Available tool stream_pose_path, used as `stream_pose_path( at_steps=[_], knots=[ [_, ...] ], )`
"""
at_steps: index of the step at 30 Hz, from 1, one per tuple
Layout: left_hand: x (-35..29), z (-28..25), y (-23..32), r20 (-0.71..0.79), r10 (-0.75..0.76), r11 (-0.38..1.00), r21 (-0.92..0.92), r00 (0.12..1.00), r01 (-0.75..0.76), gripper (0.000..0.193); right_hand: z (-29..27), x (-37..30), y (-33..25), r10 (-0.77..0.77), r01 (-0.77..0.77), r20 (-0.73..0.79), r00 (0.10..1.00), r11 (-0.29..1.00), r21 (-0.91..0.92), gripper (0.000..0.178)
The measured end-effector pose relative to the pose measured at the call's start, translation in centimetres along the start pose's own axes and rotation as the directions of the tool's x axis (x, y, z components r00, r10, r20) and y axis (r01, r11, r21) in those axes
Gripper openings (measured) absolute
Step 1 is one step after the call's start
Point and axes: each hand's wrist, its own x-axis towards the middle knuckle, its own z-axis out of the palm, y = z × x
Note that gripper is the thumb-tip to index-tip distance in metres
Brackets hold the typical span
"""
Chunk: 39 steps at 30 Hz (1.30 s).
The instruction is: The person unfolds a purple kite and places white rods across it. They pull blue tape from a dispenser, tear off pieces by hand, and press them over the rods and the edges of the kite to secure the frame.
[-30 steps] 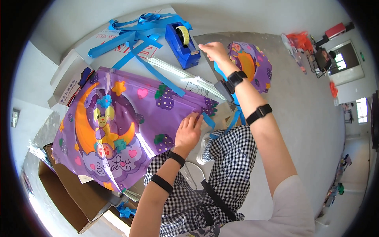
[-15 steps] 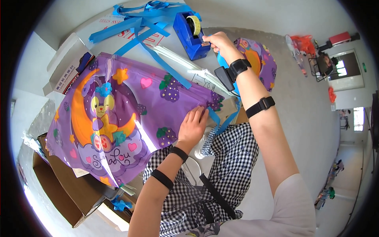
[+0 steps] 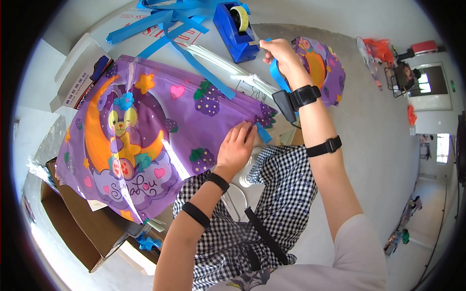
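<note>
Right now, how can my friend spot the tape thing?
Find the big purple sheet under the left hand. Past its upper edge and the white sticks sits the tape dispenser, by the right hand. Unlike the blue ribbons, it's a chunky block holding a yellow roll.

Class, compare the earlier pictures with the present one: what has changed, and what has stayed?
The right hand, at the end of the blue tape dispenser half a second ago, has moved off rightward; whether it holds anything is unclear. A loop of blue ribbon over the checked trousers no longer shows, only a short piece beside the left hand, which stays resting on the purple sheet.
</note>
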Motion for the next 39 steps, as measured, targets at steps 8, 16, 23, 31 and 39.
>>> stream_pose_path(
  at_steps=[8, 16, 23, 31, 39],
  knots=[
    [0.0, -0.2, 0.0, 0.013, 0.004, 1.0, 0.017, 1.0, -0.004, 0.052, 0.9, -0.3, 1.5, 0.047, -0.045, -0.031, 0.998, 0.996, 0.075, 0.017],
    [1.2, 0.5, 1.0, 0.011, 0.057, 0.998, -0.002, 0.998, -0.057, 0.053, 0.1, 1.2, 10.1, -0.281, 0.152, -0.187, 0.941, 0.848, -0.507, 0.026],
    [-0.4, -0.5, -0.3, 0.037, 0.003, 1.0, 0.026, 0.999, -0.004, 0.054, -1.5, -11.8, -1.8, -0.264, 0.282, 0.114, 0.958, 0.94, -0.194, 0.033],
    [0.1, 0.5, -0.1, 0.011, 0.022, 0.999, 0.043, 1.0, -0.022, 0.053, -3.1, -18.7, 7.4, -0.275, 0.329, 0.276, 0.921, 0.929, -0.171, 0.012],
    [-0.2, 0.6, -0.1, 0.008, 0.013, 0.999, 0.04, 1.0, -0.014, 0.049, -0.2, -18.4, 12.7, -0.271, 0.293, 0.123, 0.955, 0.93, -0.22, 0.015]
  ],
)
